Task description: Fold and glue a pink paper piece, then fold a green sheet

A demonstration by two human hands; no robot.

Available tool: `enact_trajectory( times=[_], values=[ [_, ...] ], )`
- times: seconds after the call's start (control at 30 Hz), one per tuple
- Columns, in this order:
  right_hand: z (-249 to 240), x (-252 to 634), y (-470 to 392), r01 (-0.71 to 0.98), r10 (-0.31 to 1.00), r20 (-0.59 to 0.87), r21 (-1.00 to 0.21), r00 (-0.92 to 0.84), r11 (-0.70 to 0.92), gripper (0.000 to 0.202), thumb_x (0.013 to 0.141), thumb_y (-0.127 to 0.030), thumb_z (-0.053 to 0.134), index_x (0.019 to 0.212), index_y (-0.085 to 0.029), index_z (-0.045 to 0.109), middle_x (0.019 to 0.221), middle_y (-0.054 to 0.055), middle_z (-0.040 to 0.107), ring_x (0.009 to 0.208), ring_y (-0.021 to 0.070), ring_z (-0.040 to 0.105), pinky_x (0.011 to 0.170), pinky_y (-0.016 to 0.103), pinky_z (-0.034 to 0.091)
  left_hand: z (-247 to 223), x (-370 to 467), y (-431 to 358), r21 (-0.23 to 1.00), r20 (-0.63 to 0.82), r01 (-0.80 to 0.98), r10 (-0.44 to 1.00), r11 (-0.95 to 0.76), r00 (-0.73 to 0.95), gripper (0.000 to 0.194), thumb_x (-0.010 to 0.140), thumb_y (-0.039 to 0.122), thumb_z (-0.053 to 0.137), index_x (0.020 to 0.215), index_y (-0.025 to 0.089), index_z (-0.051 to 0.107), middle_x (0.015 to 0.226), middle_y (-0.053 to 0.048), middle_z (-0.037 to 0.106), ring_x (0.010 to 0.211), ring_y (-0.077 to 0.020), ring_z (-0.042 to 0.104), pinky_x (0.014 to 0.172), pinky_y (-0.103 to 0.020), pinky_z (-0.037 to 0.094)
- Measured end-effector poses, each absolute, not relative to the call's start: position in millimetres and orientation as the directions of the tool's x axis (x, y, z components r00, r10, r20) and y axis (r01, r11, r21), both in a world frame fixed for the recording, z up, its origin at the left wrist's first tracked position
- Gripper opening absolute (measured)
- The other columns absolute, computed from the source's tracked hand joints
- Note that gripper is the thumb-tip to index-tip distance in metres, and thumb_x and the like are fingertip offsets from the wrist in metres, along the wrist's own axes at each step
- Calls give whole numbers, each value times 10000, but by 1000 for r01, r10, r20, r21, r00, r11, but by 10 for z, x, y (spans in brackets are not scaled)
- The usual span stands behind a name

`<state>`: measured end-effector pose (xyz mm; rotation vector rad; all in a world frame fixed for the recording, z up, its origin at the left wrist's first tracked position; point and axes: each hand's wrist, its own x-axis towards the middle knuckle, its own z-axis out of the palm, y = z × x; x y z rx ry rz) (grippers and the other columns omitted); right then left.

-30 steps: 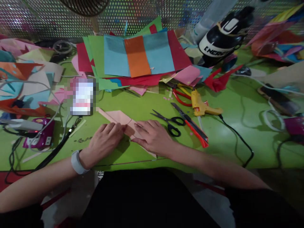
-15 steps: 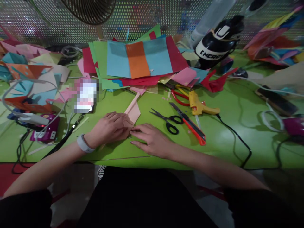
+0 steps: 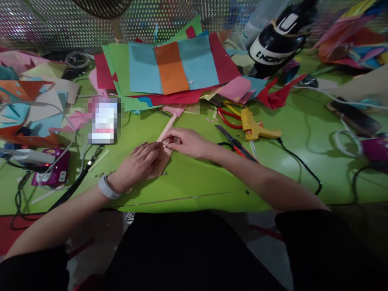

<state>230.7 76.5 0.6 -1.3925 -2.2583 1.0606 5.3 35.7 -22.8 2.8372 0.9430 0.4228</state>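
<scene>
A folded pale pink paper (image 3: 165, 160) lies on the green table, partly hidden under both hands. My left hand (image 3: 140, 165) rests flat on its left part, fingers stretched out. The fingers of my right hand (image 3: 179, 142) are pinched at the paper's upper right part, beside a narrow folded strip that points up and right. Under my right forearm, the black scissors (image 3: 226, 146) are mostly covered. A red-handled cutter (image 3: 232, 139) is also partly hidden by that forearm.
Behind the hands lies a stack of coloured paper (image 3: 145, 68). A yellow glue gun (image 3: 254, 128) and red-handled pliers (image 3: 228, 118) are to the right. Left are a lit phone (image 3: 103, 121), a purple power socket (image 3: 56, 167) and cables. A black bottle (image 3: 277, 44) stands behind.
My right hand has moved up and left along the paper, and its fingers have closed. Its forearm now covers most of the scissors. The view has shifted slightly.
</scene>
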Motion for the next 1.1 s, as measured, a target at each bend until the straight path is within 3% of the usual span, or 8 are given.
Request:
enact_trajectory(
  times=[0.23, 0.53, 0.97, 1.1],
  values=[
    [-13, 2276, 861, 643, 823, -229, -739, -519, 199, 44, 840, -192, 658, 875, -177, 680, 885, 35, 730, 773, 159, 635, 662, 286, 445, -219, 55, 334, 128, 219, 554, 569, -822, 793, 411, 1003, 173, 383, 1383, 32, 456, 1432, -207, 541, 1343, -246, 516, 1125, -405, 438],
    [25, 2288, 909, 659, 809, -264, -728, -525, 190, 41, 809, -152, 672, 826, -187, 684, 848, 14, 725, 745, 145, 612, 640, 274, 412, -229, 24, 345, 130, 162, 523, 538, -843, 827, 489, 990, 117, 378, 1476, 65, 389, 1478, -183, 492, 1394, -262, 448, 1161, -445, 397],
    [11, 2291, 910, 652, 805, -272, -737, -527, 178, 50, 800, -148, 696, 823, -193, 694, 837, 6, 732, 743, 143, 625, 637, 274, 420, -206, 37, 342, 149, 213, 527, 547, -837, 809, 452, 1002, 149, 352, 1438, 40, 403, 1467, -226, 492, 1378, -275, 472, 1128, -461, 433],
    [31, 2273, 891, 674, 816, -273, -717, -510, 181, 43, 805, -160, 701, 829, -195, 692, 844, 9, 734, 746, 148, 624, 631, 282, 411, -172, 45, 317, 102, 244, 589, 594, -802, 766, 322, 993, 164, 410, 1289, 81, 507, 1341, -205, 610, 1256, -276, 589, 1021, -439, 514]
  ],
)
